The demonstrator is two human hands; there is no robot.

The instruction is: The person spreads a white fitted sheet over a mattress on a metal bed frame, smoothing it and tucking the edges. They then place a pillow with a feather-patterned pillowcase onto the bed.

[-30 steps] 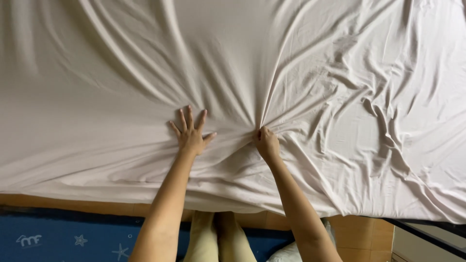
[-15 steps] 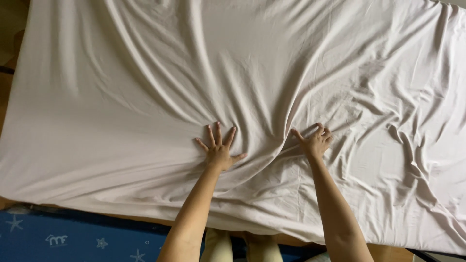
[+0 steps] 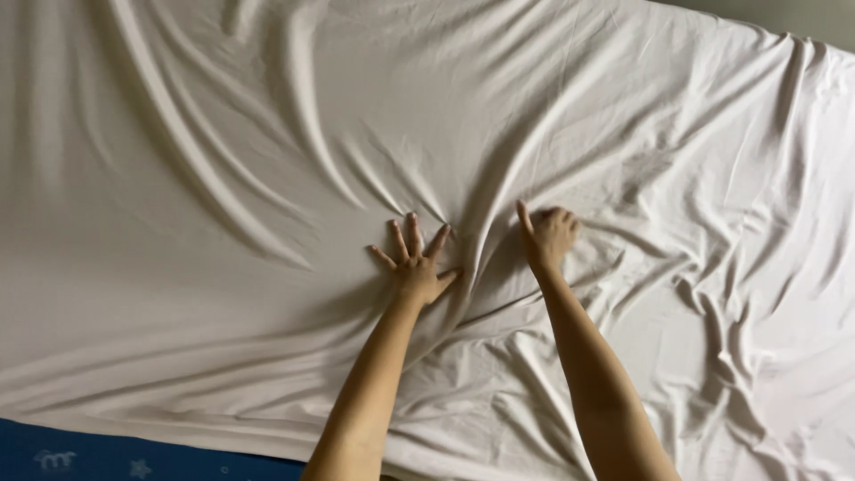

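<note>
Sheet (image 3: 267, 134), pale and full of wrinkles, lies spread over the bed, hanging past its near edge. Left hand (image 3: 415, 265) presses flat with fingers wide, pinning it down. Right hand (image 3: 549, 235) bunches a fold, so creases fan outward.

Sheet (image 3: 267, 178) under both hands: plain off-white, slightly pinkish-cream, no print; grey shadow streaks in the folds fanning away from the left hand (image 3: 416, 267) and right hand (image 3: 549, 238). Sheet looks brighter white far right of the right hand, duller beige-grey left of the left hand. Strip (image 3: 107, 454) below and left of the left hand: deep blue with small pale-blue star and squiggle motifs. Wall corner (image 3: 802, 18) above the right hand: grey-green.
</note>
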